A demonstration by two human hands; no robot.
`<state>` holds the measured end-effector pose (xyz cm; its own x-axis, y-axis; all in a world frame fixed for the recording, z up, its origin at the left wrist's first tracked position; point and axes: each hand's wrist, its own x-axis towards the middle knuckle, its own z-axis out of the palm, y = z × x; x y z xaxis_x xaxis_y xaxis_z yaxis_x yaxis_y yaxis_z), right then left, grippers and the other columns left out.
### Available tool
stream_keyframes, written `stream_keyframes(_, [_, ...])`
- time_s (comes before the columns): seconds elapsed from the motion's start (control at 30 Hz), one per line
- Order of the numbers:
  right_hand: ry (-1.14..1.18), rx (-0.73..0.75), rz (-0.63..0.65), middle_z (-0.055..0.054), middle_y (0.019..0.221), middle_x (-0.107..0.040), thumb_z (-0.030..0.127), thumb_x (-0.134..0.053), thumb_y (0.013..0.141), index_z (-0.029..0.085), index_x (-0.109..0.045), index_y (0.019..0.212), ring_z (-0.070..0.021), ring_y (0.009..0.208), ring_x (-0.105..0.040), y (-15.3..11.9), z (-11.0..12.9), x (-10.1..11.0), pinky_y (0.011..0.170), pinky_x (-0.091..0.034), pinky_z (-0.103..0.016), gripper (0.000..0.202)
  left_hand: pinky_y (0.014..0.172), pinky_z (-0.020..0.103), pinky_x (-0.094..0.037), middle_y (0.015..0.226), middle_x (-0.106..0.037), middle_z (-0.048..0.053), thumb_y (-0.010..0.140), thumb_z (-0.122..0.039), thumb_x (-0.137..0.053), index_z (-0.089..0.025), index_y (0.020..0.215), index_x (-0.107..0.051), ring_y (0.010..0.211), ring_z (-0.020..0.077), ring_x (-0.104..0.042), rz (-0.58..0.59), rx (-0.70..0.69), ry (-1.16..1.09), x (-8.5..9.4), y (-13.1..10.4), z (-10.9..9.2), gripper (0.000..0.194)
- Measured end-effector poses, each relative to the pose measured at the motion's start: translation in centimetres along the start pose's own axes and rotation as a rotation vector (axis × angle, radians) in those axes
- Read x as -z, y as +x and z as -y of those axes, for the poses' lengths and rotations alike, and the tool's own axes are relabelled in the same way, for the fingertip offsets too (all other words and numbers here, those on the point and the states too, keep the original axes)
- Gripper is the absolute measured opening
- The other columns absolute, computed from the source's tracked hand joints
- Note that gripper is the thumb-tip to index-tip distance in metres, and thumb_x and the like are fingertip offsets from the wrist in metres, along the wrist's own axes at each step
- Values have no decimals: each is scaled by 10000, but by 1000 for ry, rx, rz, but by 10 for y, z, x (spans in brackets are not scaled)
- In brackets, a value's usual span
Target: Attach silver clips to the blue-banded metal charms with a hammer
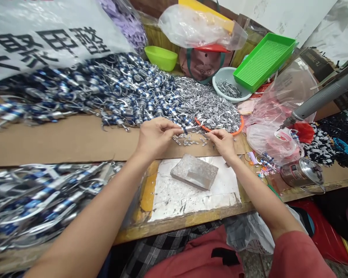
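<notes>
My left hand (156,135) is closed in a pinch on a small blue-and-silver metal part (188,128), whose thin end points right. Fingertips together, my right hand (222,143) pinches just to the right of that part; whatever sits between its fingers is too small to make out. Beneath both hands, several small flat metal pieces with holes (188,142) lie scattered on the cardboard (60,143). Right behind the hands, an orange-rimmed basket (240,125) is heaped with similar flat metal pieces (217,112). A grey block (195,172) rests on a white sheet in front of me.
Blue-and-silver parts are piled at the back (127,88) and front left (46,200). A grey powered screwdriver (316,100) hangs at the right. A metal mug (301,173) stands at the right edge. Behind are a pale bowl (236,98) and a green tray (265,61).
</notes>
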<state>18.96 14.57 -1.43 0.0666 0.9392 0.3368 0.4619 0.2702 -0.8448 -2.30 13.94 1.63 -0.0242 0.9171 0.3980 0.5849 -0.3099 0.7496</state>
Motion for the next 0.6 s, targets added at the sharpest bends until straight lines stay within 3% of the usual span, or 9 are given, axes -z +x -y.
stream_keyframes(0.17, [183, -118, -10, 10, 672, -643, 362, -616, 763, 162, -623, 776, -107, 609, -612, -17, 27, 9, 615, -531, -256, 200, 685, 290, -509, 748, -683, 7, 751, -272, -633, -240, 684, -710, 737, 159, -622, -57, -96, -59, 20, -32, -29, 106])
stream_keyframes(0.33, [308, -42, 51, 21, 737, -668, 216, -716, 679, 189, -606, 778, -100, 677, -642, -63, 65, 20, 656, -547, -228, 150, 577, 271, -489, 731, -682, 32, 849, -217, -540, -207, 776, -695, 654, 149, -614, 124, -473, -7, 24, -85, -38, 171])
stream_keyframes(0.4, [258, 27, 129, 20, 731, -673, 168, -691, 707, 193, -609, 791, -98, 660, -645, -81, 73, 20, 628, -546, -214, 120, 629, 265, -501, 766, -686, 35, 841, -201, -561, -192, 848, -667, 693, 149, -634, 132, -450, -28, 20, -99, -36, 107])
stream_keyframes(0.47, [168, 96, 167, 11, 753, -681, 144, -648, 750, 196, -612, 819, -103, 670, -651, -92, 76, 18, 619, -546, -212, 93, 696, 263, -512, 806, -690, 19, 818, -204, -598, -204, 928, -623, 733, 149, -650, 127, -332, -81, 15, -107, -32, 112])
stream_keyframes(0.6, [77, 215, 174, 9, 787, -686, 131, -610, 791, 202, -598, 868, -107, 709, -661, -95, 81, 13, 652, -552, -217, 105, 695, 244, -517, 784, -670, -23, 778, -209, -640, -229, 960, -567, 690, 129, -642, 81, -146, -190, 10, -108, -27, 198])
